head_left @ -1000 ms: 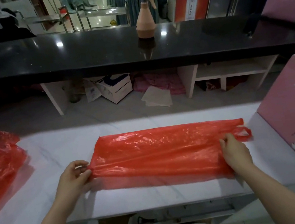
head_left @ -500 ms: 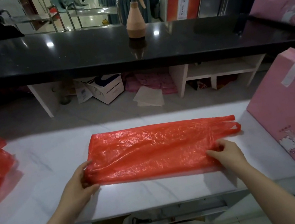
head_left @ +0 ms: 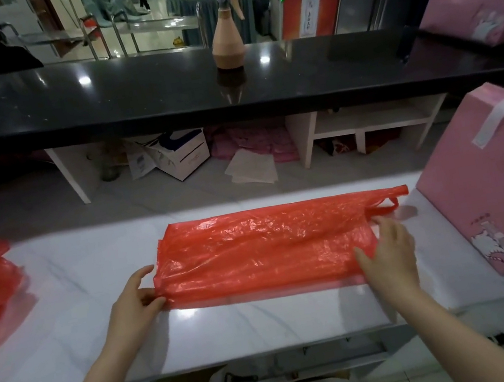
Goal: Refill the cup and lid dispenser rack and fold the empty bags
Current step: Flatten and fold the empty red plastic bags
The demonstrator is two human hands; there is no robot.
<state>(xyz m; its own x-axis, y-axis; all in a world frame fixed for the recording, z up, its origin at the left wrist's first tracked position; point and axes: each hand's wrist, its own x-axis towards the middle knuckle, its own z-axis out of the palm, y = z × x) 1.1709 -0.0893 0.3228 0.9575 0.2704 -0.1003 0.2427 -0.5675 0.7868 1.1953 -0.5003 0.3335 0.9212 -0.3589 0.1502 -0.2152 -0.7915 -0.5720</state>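
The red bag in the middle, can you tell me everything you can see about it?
The red bag is thin, see-through, crinkly plastic that shines in the light. It lies flat and stretched sideways on the white table, folded into a long strip. Its loop handles point right, toward the pink box, without touching it. The left hand pinches the bag's near left corner. The right hand rests on its right end with the fingers spread over the plastic. Nothing else touches it.
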